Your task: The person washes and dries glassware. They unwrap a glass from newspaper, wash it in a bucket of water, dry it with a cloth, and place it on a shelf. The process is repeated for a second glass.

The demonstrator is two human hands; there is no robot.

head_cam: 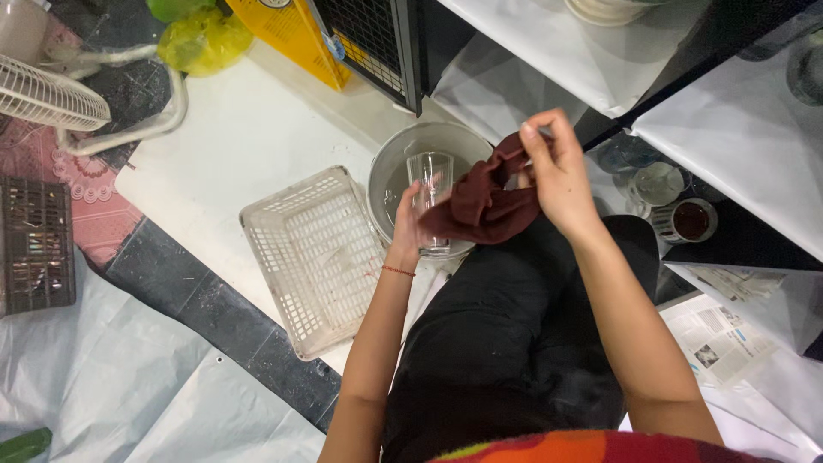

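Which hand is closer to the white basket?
Left. The left hand holds the glass just right of the basket; the right hand is farther right, gripping the dark red cloth.

Glass (430,184): clear tumbler, standing upright in my left hand (408,230), hovering above the basin.
Cloth (482,201): dark maroon, crumpled, hanging from my right hand (557,176), touching the glass.

Glass (429,184) over basin (390,163); basket (313,257) left of basin.
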